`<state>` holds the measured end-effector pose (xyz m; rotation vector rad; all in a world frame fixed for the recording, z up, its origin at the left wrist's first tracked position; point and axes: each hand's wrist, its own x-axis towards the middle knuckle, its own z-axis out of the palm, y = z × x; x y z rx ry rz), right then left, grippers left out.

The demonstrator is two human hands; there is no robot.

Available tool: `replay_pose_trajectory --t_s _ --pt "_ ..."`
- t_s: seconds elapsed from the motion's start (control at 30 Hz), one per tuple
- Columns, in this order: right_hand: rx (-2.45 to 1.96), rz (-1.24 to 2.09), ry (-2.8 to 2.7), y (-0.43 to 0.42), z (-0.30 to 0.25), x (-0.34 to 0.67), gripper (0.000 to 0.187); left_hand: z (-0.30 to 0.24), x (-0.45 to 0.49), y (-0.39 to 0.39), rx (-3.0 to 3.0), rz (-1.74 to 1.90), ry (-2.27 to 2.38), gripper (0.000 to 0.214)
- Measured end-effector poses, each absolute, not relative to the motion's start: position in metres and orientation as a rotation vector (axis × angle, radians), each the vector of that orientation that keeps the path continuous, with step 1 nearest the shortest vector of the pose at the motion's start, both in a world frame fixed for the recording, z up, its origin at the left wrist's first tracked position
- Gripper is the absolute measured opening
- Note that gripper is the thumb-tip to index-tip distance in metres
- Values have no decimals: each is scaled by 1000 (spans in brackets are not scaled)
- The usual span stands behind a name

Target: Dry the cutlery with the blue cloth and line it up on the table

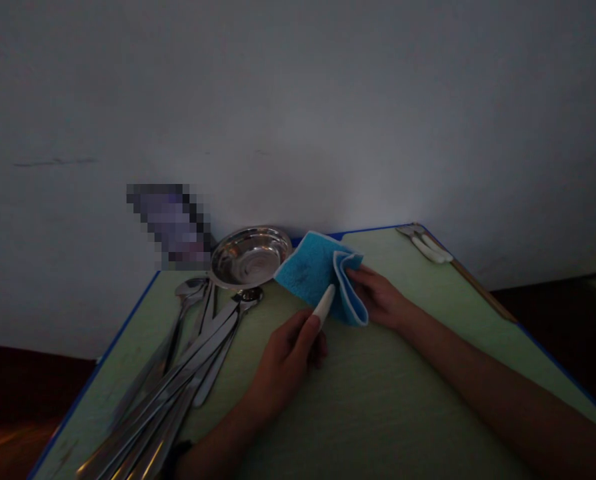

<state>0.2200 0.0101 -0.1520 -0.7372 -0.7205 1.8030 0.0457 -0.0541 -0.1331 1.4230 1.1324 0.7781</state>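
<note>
Over the middle of the worktop (pixel 378 407), held tight in the left hand (pixel 291 343), a white handle (pixel 323 309); tilted, with its long axis running from the fist up and to the right, away from the body; pointing by its rounded tip at a blue cloth (pixel 305 263), seen in front of it; impossible to tell whether touching or just short of it; hidden at the lower end by the closed fingers.

To the right, pinched by the edge in the right hand (pixel 378 297), the cloth; folded over beside the fingers, spread out toward the left; just beside a steel bowl (pixel 251 257), near the wall (pixel 358 120).

On the left, in an overlapping heap, long steel cutlery (pixel 217 333); lying with shafts toward the near left and spoon heads near the bowl.

At the far right corner, well apart from both hands, two white-gripped utensils (pixel 431 249); slanted, heads toward the wall.
</note>
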Motion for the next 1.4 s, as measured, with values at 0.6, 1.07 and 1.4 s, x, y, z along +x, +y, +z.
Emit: replay_pose_trajectory --t_s 0.6,1.07,1.4 --pt "-817 1611 -667 8 -154 210 19 -132 45 -60 1542 670 1044 32" --pt "-824 1704 -717 7 -149 215 21 -139 43 -61 1505 811 1084 30" --pt "-871 1711 -713 5 -141 215 20 -133 43 -58 1326 889 1080 33"
